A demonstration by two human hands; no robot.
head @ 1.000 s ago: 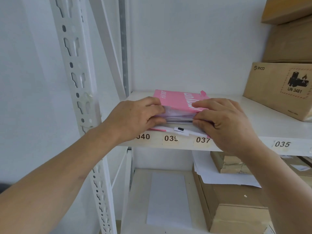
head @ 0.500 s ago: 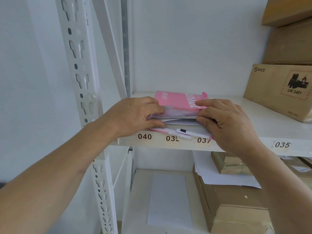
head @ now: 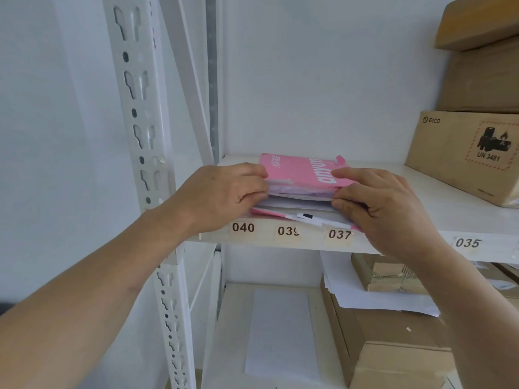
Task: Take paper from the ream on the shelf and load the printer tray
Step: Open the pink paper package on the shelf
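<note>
Pink wrapper marks the opened paper ream (head: 302, 175), which lies at the front of the white shelf (head: 421, 214), directly between the two hands. The left hand (head: 222, 195) clasps its 9 o'clock end, fingers curled over the wrapper's top and thumb tucked at the loose white sheets (head: 297, 203) showing at the open front. The right hand (head: 384, 209) grips the 3 o'clock end the same way, fingertips on the pink top and thumb pressed at the sheets' edge. Both forearms reach up from the lower corners. A torn wrapper flap (head: 306, 219) lies along the shelf lip below the sheets, above number labels (head: 243, 227) 040 to 035. At 3 o'clock, well apart from the ream, sits a cardboard PICO box (head: 463, 153) with more cartons stacked on it. The slotted white upright (head: 140, 130) stands at 9 o'clock. On the lower shelf lie a white sheet (head: 280, 335) and cardboard boxes (head: 393, 341).
</note>
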